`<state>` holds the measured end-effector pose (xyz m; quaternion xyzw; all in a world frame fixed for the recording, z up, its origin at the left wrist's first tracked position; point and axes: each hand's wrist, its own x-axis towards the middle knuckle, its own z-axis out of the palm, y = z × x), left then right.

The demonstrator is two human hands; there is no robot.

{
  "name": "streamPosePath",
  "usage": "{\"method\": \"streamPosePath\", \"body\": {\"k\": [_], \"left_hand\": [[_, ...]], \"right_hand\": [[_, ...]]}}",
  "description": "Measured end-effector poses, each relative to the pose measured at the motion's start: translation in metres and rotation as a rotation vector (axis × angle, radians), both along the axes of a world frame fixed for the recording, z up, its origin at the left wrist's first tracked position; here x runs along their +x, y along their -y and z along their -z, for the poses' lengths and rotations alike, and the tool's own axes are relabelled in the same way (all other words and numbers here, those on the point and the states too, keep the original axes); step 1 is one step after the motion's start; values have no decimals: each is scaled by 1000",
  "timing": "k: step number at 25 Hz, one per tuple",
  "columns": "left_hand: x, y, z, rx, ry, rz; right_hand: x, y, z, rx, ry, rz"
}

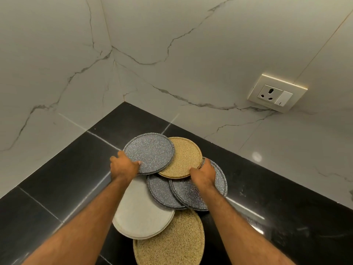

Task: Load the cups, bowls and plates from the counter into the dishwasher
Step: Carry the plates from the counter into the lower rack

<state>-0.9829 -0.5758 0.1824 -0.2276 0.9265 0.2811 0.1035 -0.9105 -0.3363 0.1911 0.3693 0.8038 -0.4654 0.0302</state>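
Several round plates lie fanned out and overlapping on the black counter (57, 176). The farthest is a grey speckled plate (150, 150); my left hand (124, 166) grips its near-left rim. Partly under it lies a tan speckled plate (184, 157), and my right hand (204, 174) holds that plate's near-right rim. Below these lie two more grey speckled plates (162, 192) (187, 194), a white plate (141, 209) and a large tan plate (172, 241) nearest me. No cups or bowls are in view.
White marble walls (172, 54) meet in a corner behind the counter. A wall socket with a switch (275, 94) sits on the right wall. The dishwasher is out of view.
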Motion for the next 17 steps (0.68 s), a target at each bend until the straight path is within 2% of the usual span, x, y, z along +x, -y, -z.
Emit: {"method": "streamPosePath", "body": {"k": [4,7,10,13,17], "left_hand": [[-14,7,11,258,17,-266],[-17,8,10,497,7,-443],[-24,9,3,818,55,-567],[-24,14,1,1048,163,-603],[-8,15,-8,1144,154,-591]], "right_hand": [[-16,-5,-1,-261,42,265],[-23,-9,2,-462,33,366],[-25,-10,-6,-711,27,416],[-19,-10,-13,-865,7,459],[0,-21,-17,-983,-48,415]]}}
